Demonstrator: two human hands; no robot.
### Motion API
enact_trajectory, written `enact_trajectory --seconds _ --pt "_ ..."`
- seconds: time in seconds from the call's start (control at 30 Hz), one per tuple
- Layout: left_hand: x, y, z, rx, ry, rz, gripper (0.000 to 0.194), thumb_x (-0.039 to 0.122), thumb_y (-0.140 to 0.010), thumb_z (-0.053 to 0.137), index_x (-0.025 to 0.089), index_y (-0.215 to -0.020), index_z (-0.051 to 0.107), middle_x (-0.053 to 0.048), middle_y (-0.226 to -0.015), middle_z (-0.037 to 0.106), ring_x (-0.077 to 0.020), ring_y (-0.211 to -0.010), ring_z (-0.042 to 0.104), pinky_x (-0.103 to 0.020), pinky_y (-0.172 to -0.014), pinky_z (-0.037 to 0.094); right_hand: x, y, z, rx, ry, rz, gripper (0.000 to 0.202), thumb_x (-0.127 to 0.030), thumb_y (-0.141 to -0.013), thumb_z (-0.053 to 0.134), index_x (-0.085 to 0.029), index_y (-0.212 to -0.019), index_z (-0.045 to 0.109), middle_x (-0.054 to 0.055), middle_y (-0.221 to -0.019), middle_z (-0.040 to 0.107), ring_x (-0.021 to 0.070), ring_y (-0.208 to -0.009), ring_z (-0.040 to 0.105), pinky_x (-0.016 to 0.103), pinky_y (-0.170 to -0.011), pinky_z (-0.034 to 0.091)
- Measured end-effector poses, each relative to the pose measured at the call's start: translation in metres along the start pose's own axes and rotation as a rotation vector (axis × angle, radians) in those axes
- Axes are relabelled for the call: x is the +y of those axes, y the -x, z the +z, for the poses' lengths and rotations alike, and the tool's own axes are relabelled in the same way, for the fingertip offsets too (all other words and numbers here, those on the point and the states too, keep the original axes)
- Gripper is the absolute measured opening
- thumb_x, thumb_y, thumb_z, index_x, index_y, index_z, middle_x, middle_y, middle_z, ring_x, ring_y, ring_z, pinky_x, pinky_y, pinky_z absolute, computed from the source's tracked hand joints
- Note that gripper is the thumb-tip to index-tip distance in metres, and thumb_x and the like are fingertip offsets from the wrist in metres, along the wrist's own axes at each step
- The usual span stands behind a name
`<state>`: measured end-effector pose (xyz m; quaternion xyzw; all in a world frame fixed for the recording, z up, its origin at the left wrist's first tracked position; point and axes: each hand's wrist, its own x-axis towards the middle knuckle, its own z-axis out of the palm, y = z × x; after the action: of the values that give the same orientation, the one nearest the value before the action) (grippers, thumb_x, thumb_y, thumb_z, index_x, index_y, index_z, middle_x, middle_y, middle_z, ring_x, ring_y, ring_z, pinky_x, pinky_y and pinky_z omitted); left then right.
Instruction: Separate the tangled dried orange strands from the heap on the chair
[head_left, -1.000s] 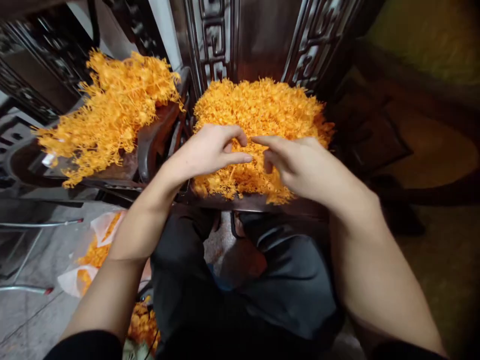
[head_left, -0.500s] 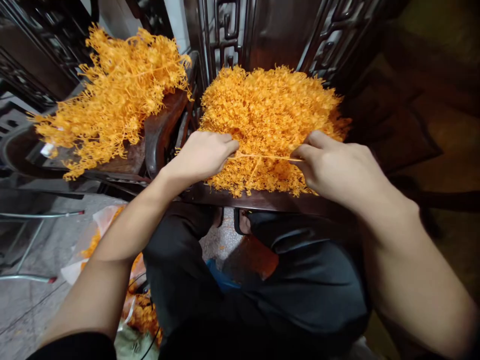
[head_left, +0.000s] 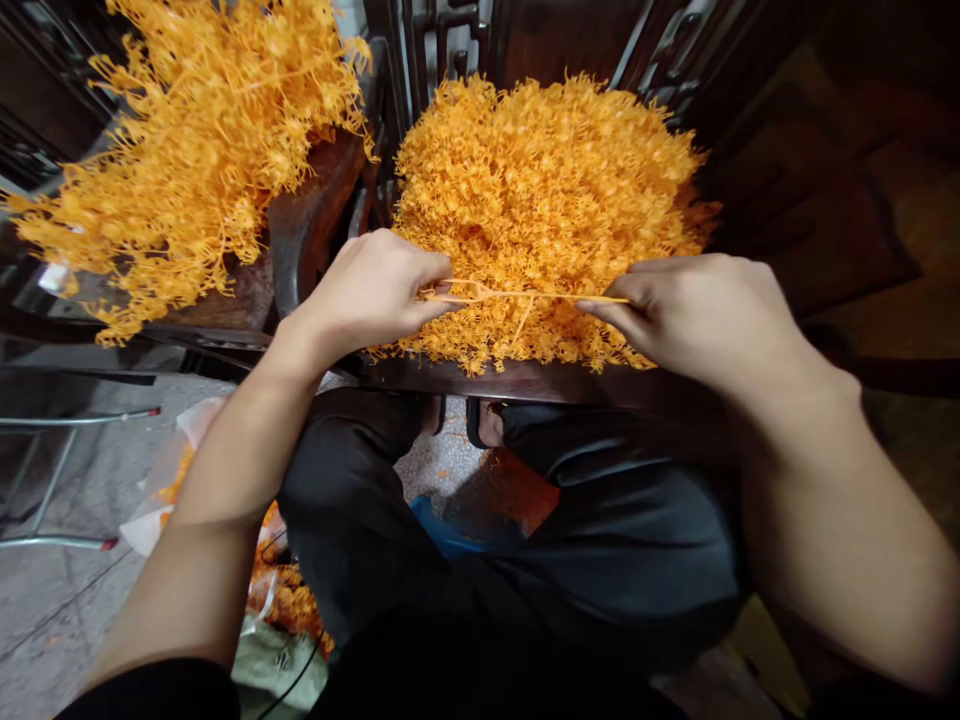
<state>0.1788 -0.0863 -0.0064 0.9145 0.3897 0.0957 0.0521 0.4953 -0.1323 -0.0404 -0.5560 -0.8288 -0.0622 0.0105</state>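
Between my two hands a thin orange plastic stem [head_left: 555, 296] is stretched level, with a short side branch hanging from it. My left hand [head_left: 379, 285] pinches its forked left end between thumb and fingers. My right hand [head_left: 690, 300] is closed on the other end, the tip showing between thumb and forefinger. Just behind and below the stem lies a big heap of frilly orange plastic pieces [head_left: 540, 190] on a dark wooden seat [head_left: 517, 378].
On the left, a second dark wooden chair [head_left: 311, 220] carries another orange pile [head_left: 217, 140]. Plastic bags with orange pieces [head_left: 289, 605] lie on the floor by my left leg. Metal legs [head_left: 56, 480] with red tips stand at far left. A blue item [head_left: 457, 530] is between my legs.
My view has tilted down slightly and come closer to the heap. Both hands still hold the stem; they have moved slightly apart, and its forked left end now shows more clearly.
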Motion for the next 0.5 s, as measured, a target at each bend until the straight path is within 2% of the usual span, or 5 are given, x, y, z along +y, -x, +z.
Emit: enact_trajectory --seconds 0.13,0.23,0.33,0.4,0.5 --pt "0.001 0.002 -0.006 -0.007 0.154 -0.007 0.04 0.052 -0.092 0.059 0.017 -0.075 0.068 0.0 -0.062 0.057 -0.0129 -0.06 0.052 -0.029 -0.066 0.037 0.001 -0.002 0.002 0.126 -0.016 -0.07 0.051 -0.056 -0.101 0.048 -0.015 -0.079 0.07 0.018 -0.108 0.068 0.0276 -0.095 0.059 0.036 -0.068 0.036" --pt "0.009 0.002 -0.006 0.119 0.406 -0.082 0.043 0.049 -0.097 0.056 0.017 -0.07 0.063 0.002 -0.059 0.05 -0.0106 -0.059 0.046 -0.027 -0.061 0.034 -0.01 -0.002 0.001 0.242 -0.303 -0.243 0.042 -0.046 -0.102 0.054 -0.016 -0.077 0.07 0.014 -0.133 0.066 0.0359 -0.125 0.054 0.047 -0.093 0.042" --pt "0.026 -0.005 0.0 0.282 0.648 -0.126 0.045 0.04 -0.104 0.046 0.018 -0.067 0.058 0.001 -0.062 0.052 -0.0097 -0.061 0.047 -0.027 -0.063 0.037 -0.036 -0.006 -0.003 0.337 -0.845 -0.204 0.035 -0.038 -0.105 0.052 -0.019 -0.084 0.071 0.006 -0.095 0.076 0.0196 -0.092 0.069 0.035 -0.079 0.05" --pt "0.042 -0.011 0.004 0.289 0.74 -0.096 0.048 0.036 -0.107 0.04 0.018 -0.065 0.057 0.001 -0.063 0.052 -0.0092 -0.061 0.049 -0.027 -0.064 0.039 -0.057 -0.012 -0.006 0.367 -1.145 -0.089 0.035 -0.046 -0.104 0.053 -0.019 -0.091 0.071 -0.001 -0.069 0.067 0.0104 -0.061 0.061 0.027 -0.06 0.046" --pt "0.063 -0.02 0.005 0.255 0.765 -0.026 0.051 0.032 -0.107 0.036 0.016 -0.064 0.055 0.001 -0.062 0.052 -0.0079 -0.064 0.054 -0.024 -0.065 0.039 -0.084 -0.021 -0.011 0.44 -1.417 -0.029 0.047 -0.063 -0.092 0.06 -0.019 -0.105 0.069 -0.005 -0.068 0.062 0.0054 -0.05 0.053 0.021 -0.048 0.04"
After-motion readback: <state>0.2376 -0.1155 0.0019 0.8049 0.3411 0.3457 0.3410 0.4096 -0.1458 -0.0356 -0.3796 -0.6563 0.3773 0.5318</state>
